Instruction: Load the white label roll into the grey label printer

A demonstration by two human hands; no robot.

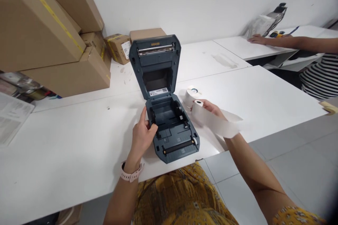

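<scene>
A dark grey label printer [171,130] stands on the white table with its lid [158,65] raised, and its roll bay shows no roll inside. My left hand [144,132] grips the printer's left side, thumb over the rim and fingers along the outer wall. To the right of the printer, my right hand [210,107] is closed round a small roll of white labels [199,110], whose loose strip trails out to the right. Just behind that roll, a second white label roll [192,93] rests on the table.
Cardboard boxes [39,31] are stacked at the back left, with a small taped box [118,47] behind the printer. A clear plastic item [13,116] lies at the left edge. At the right, another person's arm [295,43] rests on a farther desk [245,47].
</scene>
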